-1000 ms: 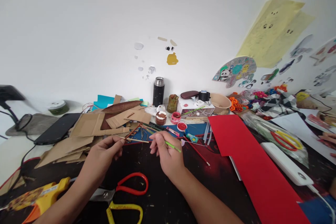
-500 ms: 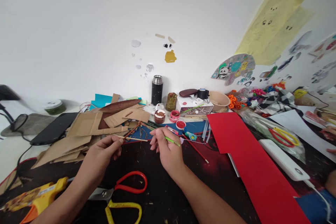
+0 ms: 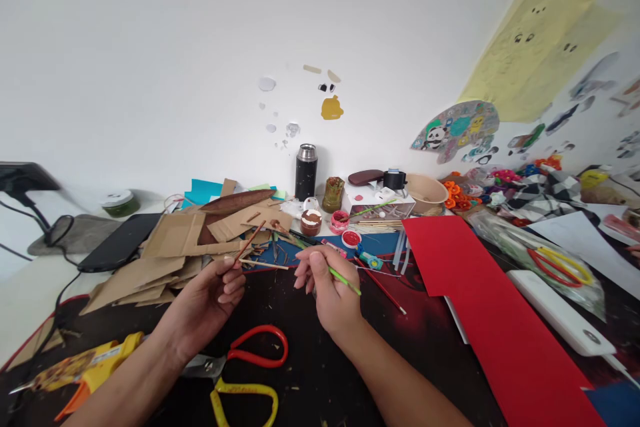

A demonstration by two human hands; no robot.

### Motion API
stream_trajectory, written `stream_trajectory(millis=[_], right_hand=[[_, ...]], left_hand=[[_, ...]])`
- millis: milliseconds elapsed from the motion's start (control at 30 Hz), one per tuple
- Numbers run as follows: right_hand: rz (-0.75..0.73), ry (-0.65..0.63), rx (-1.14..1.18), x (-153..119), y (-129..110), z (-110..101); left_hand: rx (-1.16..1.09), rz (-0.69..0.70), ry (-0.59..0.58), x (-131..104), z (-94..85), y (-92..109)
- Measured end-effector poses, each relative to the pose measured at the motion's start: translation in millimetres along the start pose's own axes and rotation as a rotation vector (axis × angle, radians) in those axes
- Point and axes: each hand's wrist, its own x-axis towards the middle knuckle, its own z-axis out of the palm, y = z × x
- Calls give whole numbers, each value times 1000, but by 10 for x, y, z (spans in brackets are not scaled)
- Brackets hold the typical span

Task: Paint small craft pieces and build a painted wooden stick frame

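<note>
My left hand pinches a thin brown stick between thumb and fingers, its far end tilted up to the right. A pale bare stick shows just beyond those fingertips; whether it touches them I cannot tell. My right hand is closed around a brush with a light green handle, which sticks out past the thumb to the right; its tip is hidden. Below my hands lie large scissors with red and yellow handles. A yellow glue gun rests beside my left forearm.
Cardboard pieces are heaped at the left. Behind my hands stand a brown paint jar, a red paint pot and a black flask. Red card and a white power bank lie to the right.
The brown stick is raised to a steeper angle in my left hand. My right hand has tipped slightly, with the brush still in it. The whole view has shifted a little.
</note>
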Motion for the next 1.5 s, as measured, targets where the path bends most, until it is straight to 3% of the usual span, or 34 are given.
stream_trajectory(millis=[233,367,467,600,733,933,1200,1400,1500], right_hand=[[-81,-166,-46,-59,-43,32],[-83,-194,-77,-68,-46,43],[-32,-152,-83,-37,-8,31],[44,3,-34,58,39,-19],[90,99,25,145,20,-61],[57,70,40,86,-1,-22],[1,-55,-36,4,28,18],[89,98,-13,137,66,-41],[111,137,-2,184,64,-73]], left_hand=[[4,-9,13,25,-16,-16],[25,-12,5,30,-24,-32],[53,-5,-6,27,-27,-51],[114,24,-24,30,-45,-84],[289,146,-46,48,-103,-97],[519,382,-14,87,-152,-65],[506,324,-13,55,-80,-61],[582,357,-14,75,-100,-64],[692,436,-14,80,-129,-51]])
